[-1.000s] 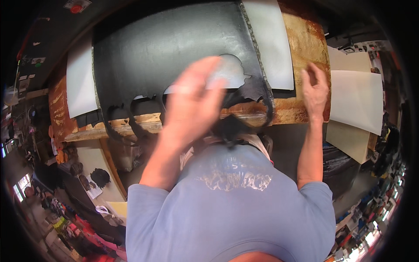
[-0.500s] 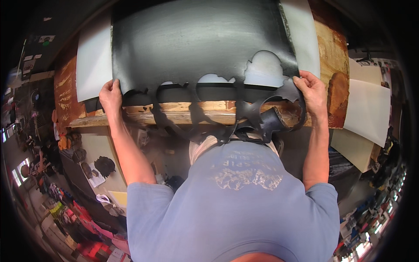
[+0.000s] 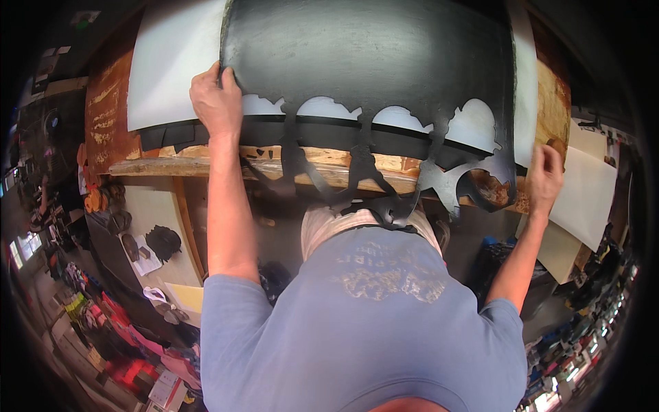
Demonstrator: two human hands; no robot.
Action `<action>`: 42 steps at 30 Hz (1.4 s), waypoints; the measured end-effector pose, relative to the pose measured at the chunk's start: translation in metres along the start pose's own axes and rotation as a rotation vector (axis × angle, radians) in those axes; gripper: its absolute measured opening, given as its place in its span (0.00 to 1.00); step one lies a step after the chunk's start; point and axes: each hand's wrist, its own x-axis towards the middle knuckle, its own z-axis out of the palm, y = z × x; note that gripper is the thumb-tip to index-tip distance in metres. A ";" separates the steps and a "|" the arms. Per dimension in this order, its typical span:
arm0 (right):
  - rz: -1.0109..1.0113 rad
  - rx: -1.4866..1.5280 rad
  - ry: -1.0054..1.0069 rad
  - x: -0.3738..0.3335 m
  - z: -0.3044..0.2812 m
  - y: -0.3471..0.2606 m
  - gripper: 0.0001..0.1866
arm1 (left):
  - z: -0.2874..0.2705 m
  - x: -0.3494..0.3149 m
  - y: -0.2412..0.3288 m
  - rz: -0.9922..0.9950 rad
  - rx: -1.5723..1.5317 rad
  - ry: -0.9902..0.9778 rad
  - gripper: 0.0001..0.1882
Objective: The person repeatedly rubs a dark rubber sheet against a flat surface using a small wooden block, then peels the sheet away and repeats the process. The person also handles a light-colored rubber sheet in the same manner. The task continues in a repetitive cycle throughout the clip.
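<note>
The sheet (image 3: 371, 55) has slid toward the table's (image 3: 106, 123) right end. Its cut-out end points toward the person, over the near edge; long axis uncertain, far end unseen. The left hand (image 3: 218, 103) pinches its left edge; the right hand (image 3: 546, 178) curls by the near right corner, grip unclear.

My left arm (image 3: 230, 199) reaches forward, left hand (image 3: 217, 101) farther out, thumb and fingers pinched. Right arm (image 3: 518, 261) angles outward, right hand (image 3: 546, 177) nearer me, fingers loosely curled, thumb slightly apart.
</note>
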 end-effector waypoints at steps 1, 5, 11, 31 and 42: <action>-0.103 -0.223 0.074 0.007 -0.009 0.011 0.22 | 0.003 -0.004 0.000 0.072 0.058 0.054 0.16; -0.033 -0.566 0.107 0.038 -0.030 0.071 0.41 | 0.010 -0.013 -0.005 0.109 -0.070 0.120 0.16; 0.077 -0.479 0.165 0.050 -0.021 0.125 0.52 | 0.006 -0.007 -0.006 0.053 -0.080 0.082 0.13; -0.461 0.010 -0.308 0.023 0.141 -0.271 0.43 | -0.011 0.010 -0.019 0.211 -0.366 -0.023 0.14; -1.535 -0.079 -0.706 0.048 0.275 -0.406 0.43 | -0.016 0.008 -0.019 -0.124 -0.744 0.007 0.16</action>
